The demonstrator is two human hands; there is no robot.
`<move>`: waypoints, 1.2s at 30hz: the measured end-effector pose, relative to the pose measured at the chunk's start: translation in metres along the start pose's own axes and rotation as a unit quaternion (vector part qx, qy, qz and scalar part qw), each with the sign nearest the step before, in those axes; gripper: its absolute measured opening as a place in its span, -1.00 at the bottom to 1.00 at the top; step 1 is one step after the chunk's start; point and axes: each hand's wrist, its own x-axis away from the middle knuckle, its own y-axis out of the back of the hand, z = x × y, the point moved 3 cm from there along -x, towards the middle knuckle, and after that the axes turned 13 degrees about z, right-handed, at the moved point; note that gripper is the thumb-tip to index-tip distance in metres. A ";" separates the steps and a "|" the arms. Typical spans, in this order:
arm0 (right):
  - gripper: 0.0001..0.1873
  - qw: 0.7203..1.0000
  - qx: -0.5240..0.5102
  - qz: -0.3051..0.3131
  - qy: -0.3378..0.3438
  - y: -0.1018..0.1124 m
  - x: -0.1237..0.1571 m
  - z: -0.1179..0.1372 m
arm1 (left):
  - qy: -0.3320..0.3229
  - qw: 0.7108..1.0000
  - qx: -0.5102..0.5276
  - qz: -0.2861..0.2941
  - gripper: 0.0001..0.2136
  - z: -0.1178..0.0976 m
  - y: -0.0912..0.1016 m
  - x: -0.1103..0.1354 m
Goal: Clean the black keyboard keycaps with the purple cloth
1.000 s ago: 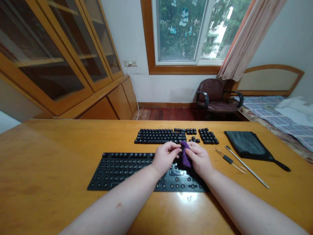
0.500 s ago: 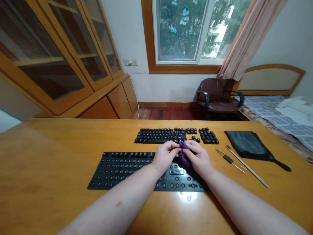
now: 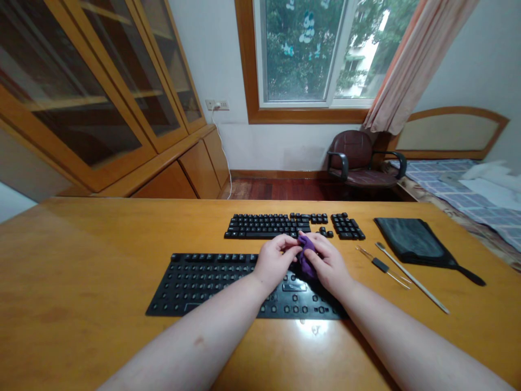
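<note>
1. Two bare hands meet above the right half of a keyboard base point(image 3: 203, 282); the left hand point(image 3: 273, 262) has its fingers curled narrow, tips pinched against the edge of a purple cloth point(image 3: 306, 255); the right hand point(image 3: 330, 264) is closed around the same cloth from the other side.
2. The cloth is one small, soft, crumpled wad, bunched between both hands, just above the base and near the loose keycaps; whether anything small sits inside it I cannot tell.
3. The keyboard base is one flat, matte black rectangle; its caps are off, so rows of small square stems show; it lies on the desk point(image 3: 81, 260) nearest the person.
4. The keycaps point(image 3: 264, 226) are black, hard and blocky, laid out behind the base in three groups: one wide main block, one small middle cluster, one squarish block at the right.
5. The desk is smooth, glossy, orange-brown wood, with a bright glare spot by the near edge of the base.
6. Right of the hands lie two slender tools, side by side and slanted: one thin wire tool point(image 3: 380, 265) with a dark middle grip; one long pale metal rod point(image 3: 411, 277).
7. Beyond them rests one flat black pouch point(image 3: 411, 240), matte and roughly rectangular.
</note>
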 end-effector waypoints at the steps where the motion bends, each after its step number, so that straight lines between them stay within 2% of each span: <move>1: -0.71 1.000 -0.001 -0.001 -0.001 0.000 0.000 -0.001 | -0.003 1.000 -0.002 0.003 -0.94 0.000 0.000 0.000; 9: -0.79 0.998 -0.020 -0.053 -0.029 0.002 0.004 -0.005 | 0.006 1.000 0.002 0.001 -0.91 0.007 0.000 -0.001; 16: -0.69 0.999 -0.032 -0.023 -0.032 -0.001 0.003 -0.009 | -0.009 1.000 -0.013 0.001 -0.89 0.006 -0.001 0.000; 20: -0.75 0.992 -0.078 -0.072 -0.064 -0.001 0.004 -0.013 | -0.010 1.000 -0.012 -0.003 -0.88 0.005 -0.001 0.000; 23: -0.83 0.991 -0.077 -0.094 -0.063 0.000 0.004 -0.015 | -0.007 1.000 -0.010 -0.008 -0.89 0.004 -0.001 -0.001; 29: -0.65 0.973 -0.152 -0.162 -0.069 -0.002 0.005 -0.021 | 0.000 1.000 -0.017 -0.011 -0.88 0.006 -0.001 -0.001; 32: -0.79 0.977 -0.146 -0.151 -0.033 -0.001 0.003 -0.017 | -0.001 1.000 -0.022 -0.011 -0.88 0.007 -0.001 -0.001; 36: -0.95 0.992 -0.051 -0.114 -0.021 0.003 0.003 -0.011 | -0.005 1.000 -0.020 -0.004 -0.88 0.009 -0.001 -0.002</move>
